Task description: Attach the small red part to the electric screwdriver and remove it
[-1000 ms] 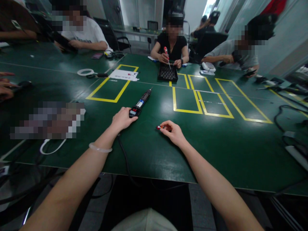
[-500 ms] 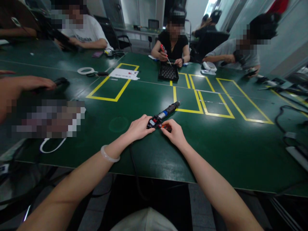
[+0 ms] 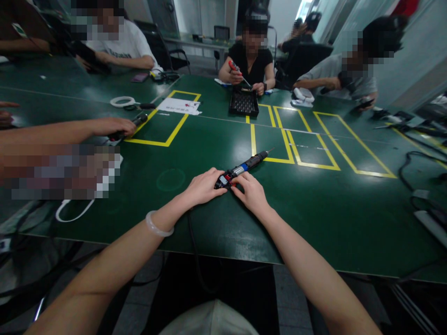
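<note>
A black electric screwdriver (image 3: 244, 166) with a blue band lies on the green table (image 3: 195, 139), its tip pointing far right toward a yellow taped line. My left hand (image 3: 204, 187) is closed round the tool's rear end, where a black cable leaves it. My right hand (image 3: 250, 193) meets it from the right, fingers pinched against the same end; a bit of red shows between the fingertips. A pale bracelet (image 3: 159, 224) rings my left wrist.
Yellow taped rectangles (image 3: 293, 149) mark the table. A black tray (image 3: 243, 103) stands far across in front of a seated person holding a red-handled tool. A neighbour's arm (image 3: 70, 132) reaches in at left. A white sheet (image 3: 179, 106), cables and several other people surround the table.
My left hand dragged the screwdriver right and nearer, swinging its tip to the right. My right hand closed in on the tool's rear end. A neighbour's arm stretched farther across at left.
</note>
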Action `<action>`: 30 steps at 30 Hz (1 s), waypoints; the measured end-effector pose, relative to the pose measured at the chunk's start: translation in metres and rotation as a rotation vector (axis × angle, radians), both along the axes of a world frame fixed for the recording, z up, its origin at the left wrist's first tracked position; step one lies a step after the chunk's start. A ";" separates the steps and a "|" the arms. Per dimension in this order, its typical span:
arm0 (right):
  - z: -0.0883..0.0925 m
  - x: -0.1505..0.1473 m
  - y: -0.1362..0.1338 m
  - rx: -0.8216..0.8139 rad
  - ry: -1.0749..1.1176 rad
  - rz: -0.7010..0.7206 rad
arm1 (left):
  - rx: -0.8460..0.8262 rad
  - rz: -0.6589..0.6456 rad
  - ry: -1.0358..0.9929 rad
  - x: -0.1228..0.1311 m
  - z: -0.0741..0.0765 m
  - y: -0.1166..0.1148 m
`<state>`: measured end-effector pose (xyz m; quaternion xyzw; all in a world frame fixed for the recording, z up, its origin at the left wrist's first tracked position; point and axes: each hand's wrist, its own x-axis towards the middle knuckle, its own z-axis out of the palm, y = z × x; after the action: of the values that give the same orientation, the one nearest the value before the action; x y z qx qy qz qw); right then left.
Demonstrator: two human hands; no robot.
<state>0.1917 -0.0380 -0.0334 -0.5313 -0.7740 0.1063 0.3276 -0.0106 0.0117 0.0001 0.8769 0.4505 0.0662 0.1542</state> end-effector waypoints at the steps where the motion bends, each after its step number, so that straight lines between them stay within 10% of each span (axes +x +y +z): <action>1: 0.000 0.001 0.001 -0.006 -0.006 0.005 | 0.003 0.003 0.006 0.000 0.000 0.000; 30: -0.007 0.010 0.006 -0.016 0.061 0.051 | 0.201 0.149 0.130 -0.004 -0.001 0.020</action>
<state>0.2021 -0.0320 -0.0402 -0.5106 -0.7760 0.1368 0.3441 -0.0144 0.0316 -0.0013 0.8545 0.5144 0.0653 0.0306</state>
